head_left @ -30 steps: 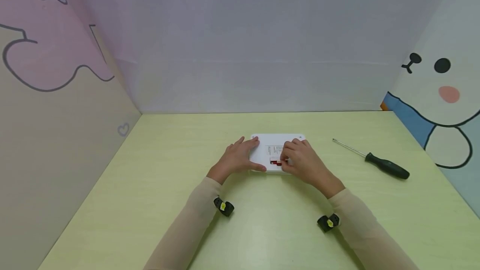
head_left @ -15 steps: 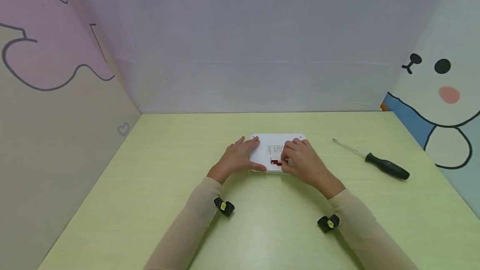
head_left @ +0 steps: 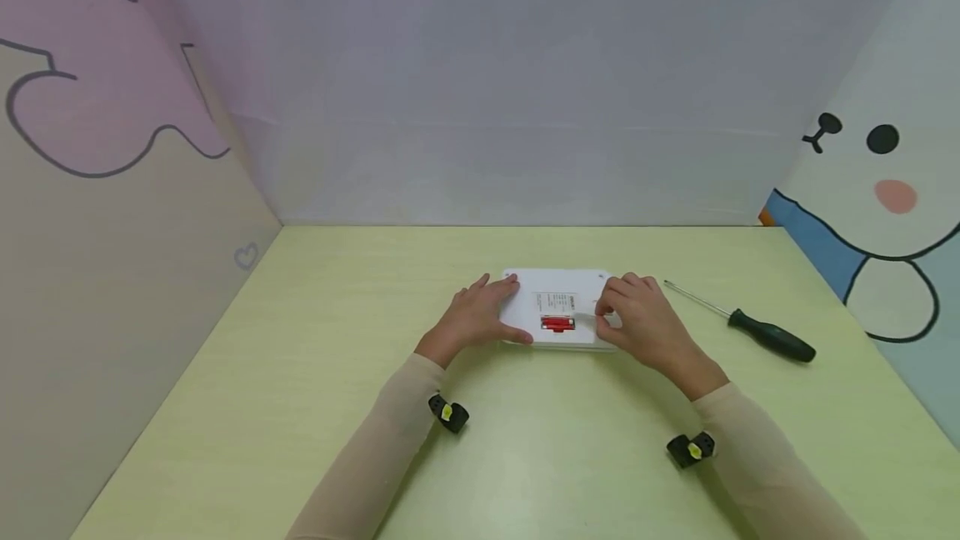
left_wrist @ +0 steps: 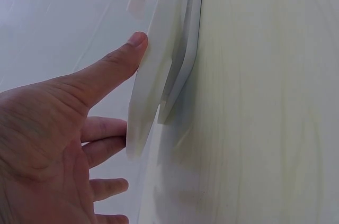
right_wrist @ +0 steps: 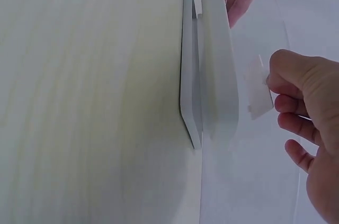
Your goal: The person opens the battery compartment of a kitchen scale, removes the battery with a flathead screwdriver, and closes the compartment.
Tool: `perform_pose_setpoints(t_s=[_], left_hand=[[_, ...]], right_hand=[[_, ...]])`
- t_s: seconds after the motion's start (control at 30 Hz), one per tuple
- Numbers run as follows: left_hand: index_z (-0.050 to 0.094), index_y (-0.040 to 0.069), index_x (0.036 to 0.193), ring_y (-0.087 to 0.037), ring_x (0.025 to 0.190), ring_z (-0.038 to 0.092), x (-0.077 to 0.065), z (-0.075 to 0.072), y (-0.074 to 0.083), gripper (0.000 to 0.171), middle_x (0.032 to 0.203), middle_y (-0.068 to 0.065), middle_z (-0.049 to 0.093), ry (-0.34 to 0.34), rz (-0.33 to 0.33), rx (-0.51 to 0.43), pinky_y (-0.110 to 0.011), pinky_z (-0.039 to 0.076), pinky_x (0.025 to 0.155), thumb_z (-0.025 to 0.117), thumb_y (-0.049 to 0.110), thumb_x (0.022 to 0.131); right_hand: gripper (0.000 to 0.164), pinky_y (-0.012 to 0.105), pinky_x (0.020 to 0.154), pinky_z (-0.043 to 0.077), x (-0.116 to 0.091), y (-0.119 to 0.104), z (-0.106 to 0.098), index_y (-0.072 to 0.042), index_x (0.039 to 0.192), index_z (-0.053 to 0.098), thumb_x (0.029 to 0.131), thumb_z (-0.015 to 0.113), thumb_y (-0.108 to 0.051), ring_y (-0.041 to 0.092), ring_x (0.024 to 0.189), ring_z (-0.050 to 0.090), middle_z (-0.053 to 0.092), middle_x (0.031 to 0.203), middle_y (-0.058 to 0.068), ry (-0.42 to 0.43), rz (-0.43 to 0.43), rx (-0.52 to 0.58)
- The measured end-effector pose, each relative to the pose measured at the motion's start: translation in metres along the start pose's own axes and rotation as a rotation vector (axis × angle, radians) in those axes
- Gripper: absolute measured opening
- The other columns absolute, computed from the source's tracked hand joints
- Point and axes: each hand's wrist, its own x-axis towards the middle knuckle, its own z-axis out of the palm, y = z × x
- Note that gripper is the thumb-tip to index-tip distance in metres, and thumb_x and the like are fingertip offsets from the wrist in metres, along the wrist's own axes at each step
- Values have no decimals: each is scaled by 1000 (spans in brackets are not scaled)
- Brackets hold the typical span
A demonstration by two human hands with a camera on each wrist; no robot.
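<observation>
A flat white device [head_left: 526,307] lies on the table with its printed label and a small battery compartment [head_left: 558,323] facing up. Something red, like a battery, sits in that compartment. At the device's left side, my left hand [head_left: 474,317] rests on it with thumb and fingers spread and fairly straight. My right hand [head_left: 647,325] is over the device's right end, pinching a small white cover [right_wrist: 258,87] between thumb and index finger. In the right wrist view the cover is apart from the device, and the other fingers are curled.
On the right of the table lies a screwdriver [head_left: 772,337] with a dark handle, its tip toward the device. The pale yellow-green table [head_left: 360,298] meets a whitish backdrop at the back and cartoon-printed panels at both sides.
My right hand has moved right, away from the battery compartment, with the small white cover between its fingers. More of the red content shows now. The left hand stays in place.
</observation>
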Motion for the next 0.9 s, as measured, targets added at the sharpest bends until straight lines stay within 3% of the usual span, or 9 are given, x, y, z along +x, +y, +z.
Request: perform_pose_setpoints(t_s=[0.3, 0.6, 0.9], left_hand=[[35, 20, 153, -31, 152, 15, 0, 1, -1, 100, 161, 5, 29, 3, -10, 4, -60, 17, 118, 81, 57, 72], [35, 19, 153, -33, 151, 16, -1, 0, -2, 101, 160, 3, 31, 15, -4, -11, -61, 18, 117, 81, 56, 71], [34, 20, 153, -32, 151, 15, 0, 1, -2, 101, 160, 4, 30, 4, -11, -13, -60, 17, 117, 81, 57, 71]], right_hand=[[11, 42, 74, 41, -16, 19, -10, -10, 75, 63, 74, 73, -6, 19, 77, 49, 57, 77, -1, 28, 9, -25], [11, 42, 70, 40, -38, 43, -17, -11, 73, 63, 73, 74, -9, 20, 74, 49, 54, 74, -1, 25, 70, -82], [14, 43, 70, 39, -49, 51, -18, -15, 73, 62, 76, 74, -9, 20, 75, 50, 54, 74, -4, -80, 117, -106]])
